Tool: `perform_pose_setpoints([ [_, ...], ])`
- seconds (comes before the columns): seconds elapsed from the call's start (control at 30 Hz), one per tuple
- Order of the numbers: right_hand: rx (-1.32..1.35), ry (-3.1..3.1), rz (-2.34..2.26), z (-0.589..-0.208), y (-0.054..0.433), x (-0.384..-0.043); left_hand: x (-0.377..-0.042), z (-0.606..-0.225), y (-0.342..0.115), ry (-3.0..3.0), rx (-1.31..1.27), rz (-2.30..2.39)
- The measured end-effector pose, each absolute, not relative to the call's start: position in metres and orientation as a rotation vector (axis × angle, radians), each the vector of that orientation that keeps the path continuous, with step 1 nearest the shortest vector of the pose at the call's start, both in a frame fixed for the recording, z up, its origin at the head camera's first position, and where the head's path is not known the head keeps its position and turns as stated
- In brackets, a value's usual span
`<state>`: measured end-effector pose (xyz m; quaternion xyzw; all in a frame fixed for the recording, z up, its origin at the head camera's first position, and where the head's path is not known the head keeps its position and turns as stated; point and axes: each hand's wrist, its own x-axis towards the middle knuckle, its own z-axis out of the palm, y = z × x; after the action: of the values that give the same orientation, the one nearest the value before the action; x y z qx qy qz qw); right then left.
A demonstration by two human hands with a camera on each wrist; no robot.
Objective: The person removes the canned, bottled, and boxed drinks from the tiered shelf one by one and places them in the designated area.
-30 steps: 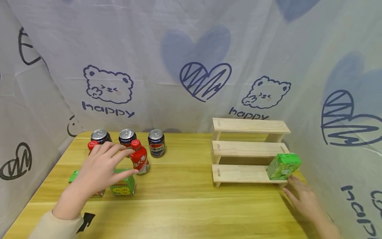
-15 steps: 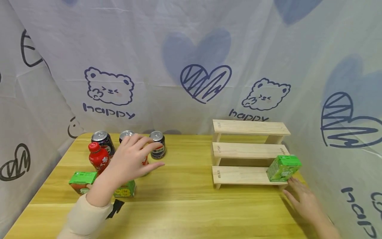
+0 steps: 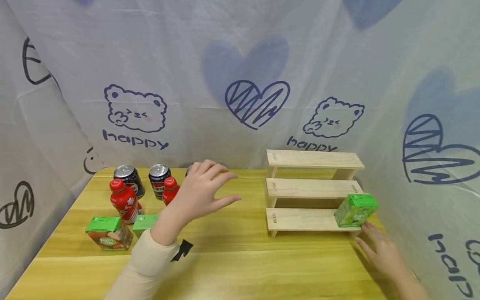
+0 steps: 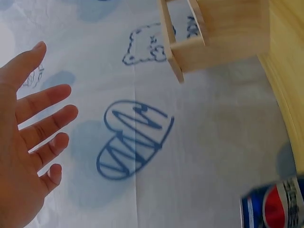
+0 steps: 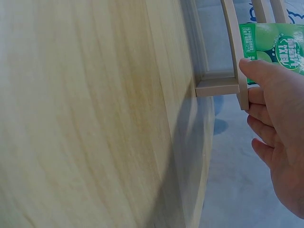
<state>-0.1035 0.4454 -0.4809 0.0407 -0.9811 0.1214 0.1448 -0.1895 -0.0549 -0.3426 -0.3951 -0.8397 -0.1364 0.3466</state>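
Note:
My left hand (image 3: 202, 189) hovers over the table with thumb and fingers apart, holding nothing. The left wrist view shows its relaxed fingers (image 4: 50, 128) against the curtain, with a blue soda can (image 4: 275, 204) at the lower corner. At the right end of a three-tier wooden shelf (image 3: 303, 218), my right hand (image 3: 380, 250) grips the corner of the lowest tier. In the right wrist view, its thumb (image 5: 256, 69) lies over the board edge, the other fingers curled beyond. A green juice box (image 3: 356, 210) stands on that tier just above the hand.
Left of the table are two more cans (image 3: 127, 179), two red bottles (image 3: 125, 202) and two juice boxes (image 3: 108, 233), some partly behind my left arm. A patterned curtain (image 3: 187, 62) closes off the back and sides.
My left hand has moved right, from above the bottles and boxes to right of them, staying unladen. The right hand, the shelf and the green juice box on it have kept still.

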Motion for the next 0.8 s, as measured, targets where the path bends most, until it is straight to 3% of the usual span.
perform_pose_setpoints([
  [0.8, 0.144, -2.802, 0.363, -0.483, 0.447, -0.104, -0.209, -0.353, 0.062, -2.386, -1.143, -0.294],
])
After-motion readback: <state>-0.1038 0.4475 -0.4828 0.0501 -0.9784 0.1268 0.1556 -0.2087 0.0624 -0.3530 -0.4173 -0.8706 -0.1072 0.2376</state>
